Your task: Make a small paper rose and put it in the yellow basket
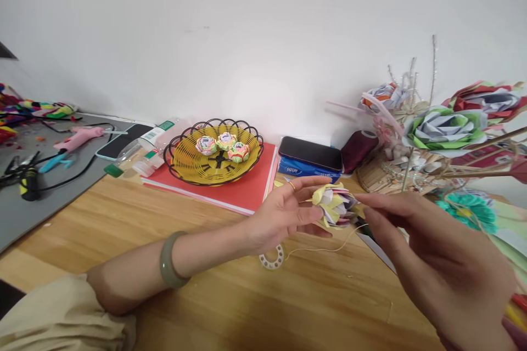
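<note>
A folded paper flower [335,205] with yellow, white and pink petals rests in my left hand [284,208], its thumb on the near side and fingers behind. At the flower's right edge, my right hand [424,252] has thumb and forefinger pinched close together; what lies between the fingertips is too small to make out. A thin pale string [325,250] runs from a white ring with holes [272,257] on the table up to the right fingertips and flower.
A yellow woven basket [197,175] holding 3 small paper flowers stands on red paper [230,194]. Behind are a phone [310,153] on a blue pack [307,168] and a maroon thread spool [360,145]. Large paper flowers [447,129] crowd the right; a pink glue gun [82,138] lies left.
</note>
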The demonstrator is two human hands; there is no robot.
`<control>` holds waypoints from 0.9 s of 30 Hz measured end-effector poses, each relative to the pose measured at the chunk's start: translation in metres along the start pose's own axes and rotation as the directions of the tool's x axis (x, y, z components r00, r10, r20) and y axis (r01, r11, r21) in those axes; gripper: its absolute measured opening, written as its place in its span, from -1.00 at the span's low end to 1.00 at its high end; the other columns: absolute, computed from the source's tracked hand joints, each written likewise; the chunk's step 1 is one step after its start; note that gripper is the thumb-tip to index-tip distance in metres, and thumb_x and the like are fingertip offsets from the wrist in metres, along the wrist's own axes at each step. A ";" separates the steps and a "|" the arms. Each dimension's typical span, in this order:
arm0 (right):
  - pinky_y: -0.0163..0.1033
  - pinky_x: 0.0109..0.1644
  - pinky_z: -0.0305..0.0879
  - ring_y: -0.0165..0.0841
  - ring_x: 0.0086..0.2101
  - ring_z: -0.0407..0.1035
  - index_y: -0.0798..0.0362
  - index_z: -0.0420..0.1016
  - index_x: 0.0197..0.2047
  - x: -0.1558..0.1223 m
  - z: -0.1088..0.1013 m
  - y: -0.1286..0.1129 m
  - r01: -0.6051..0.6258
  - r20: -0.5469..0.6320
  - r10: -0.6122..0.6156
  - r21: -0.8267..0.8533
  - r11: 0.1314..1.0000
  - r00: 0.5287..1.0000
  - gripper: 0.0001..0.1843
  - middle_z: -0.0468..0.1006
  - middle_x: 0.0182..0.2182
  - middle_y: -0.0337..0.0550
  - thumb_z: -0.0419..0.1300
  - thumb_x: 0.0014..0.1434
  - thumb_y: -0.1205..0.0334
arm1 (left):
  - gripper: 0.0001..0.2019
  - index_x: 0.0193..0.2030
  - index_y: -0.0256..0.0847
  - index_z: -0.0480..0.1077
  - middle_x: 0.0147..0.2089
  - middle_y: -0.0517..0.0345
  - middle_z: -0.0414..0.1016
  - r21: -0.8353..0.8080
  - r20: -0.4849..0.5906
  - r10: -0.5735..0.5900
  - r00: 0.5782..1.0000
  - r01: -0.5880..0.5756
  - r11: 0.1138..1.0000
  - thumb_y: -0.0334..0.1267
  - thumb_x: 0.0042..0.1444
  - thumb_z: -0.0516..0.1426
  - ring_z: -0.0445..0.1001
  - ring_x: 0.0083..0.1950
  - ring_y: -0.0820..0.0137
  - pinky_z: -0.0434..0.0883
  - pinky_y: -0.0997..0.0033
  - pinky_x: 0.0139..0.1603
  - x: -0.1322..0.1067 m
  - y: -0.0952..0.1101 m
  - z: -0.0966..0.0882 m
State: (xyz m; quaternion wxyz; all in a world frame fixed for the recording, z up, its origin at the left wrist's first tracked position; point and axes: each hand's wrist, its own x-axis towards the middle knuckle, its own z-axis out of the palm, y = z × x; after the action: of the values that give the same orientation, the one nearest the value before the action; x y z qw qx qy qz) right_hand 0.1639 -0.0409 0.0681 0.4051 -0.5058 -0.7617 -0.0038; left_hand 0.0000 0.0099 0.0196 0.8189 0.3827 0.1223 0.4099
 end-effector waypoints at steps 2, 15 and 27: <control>-0.26 -0.50 0.23 -0.34 -0.48 0.35 -0.12 0.44 -0.26 0.003 0.000 0.003 -0.072 0.000 0.072 0.072 0.995 0.997 -0.89 0.50 -0.44 -0.24 0.10 0.16 0.24 | -0.59 -0.05 -0.14 0.35 -0.06 0.03 0.37 -0.022 0.022 -0.031 0.999 0.031 0.999 -0.27 -0.11 0.26 0.44 -0.20 0.40 0.48 0.41 -0.30 -0.001 0.001 0.000; -0.28 -0.54 0.19 -0.36 -0.49 0.34 -0.09 0.45 -0.38 0.003 0.000 0.003 -0.157 0.024 0.155 0.186 0.970 0.988 -0.96 0.48 -0.48 -0.25 0.18 0.10 0.19 | -0.71 -0.11 -0.16 0.31 0.00 0.01 0.35 -0.028 0.018 -0.125 0.992 0.126 0.992 -0.17 0.02 0.17 0.49 -0.21 0.34 0.49 0.45 -0.45 -0.002 0.000 -0.002; -0.28 -0.55 0.18 -0.39 -0.53 0.30 -0.10 0.44 -0.31 0.003 0.001 0.003 -0.043 0.031 0.040 0.097 0.994 0.999 -0.94 0.47 -0.49 -0.27 0.16 0.12 0.26 | -0.71 -0.03 -0.02 0.35 0.03 0.06 0.34 -0.010 0.096 -0.078 0.992 0.079 0.997 -0.24 0.07 0.12 0.41 -0.09 0.34 0.50 0.45 -0.38 -0.001 -0.001 -0.008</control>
State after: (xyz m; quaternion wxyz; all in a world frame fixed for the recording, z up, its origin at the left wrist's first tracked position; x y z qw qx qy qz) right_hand 0.1653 -0.0368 0.0676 0.4182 -0.5010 -0.7561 0.0492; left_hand -0.0038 0.0127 0.0136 0.8419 0.3911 0.0953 0.3595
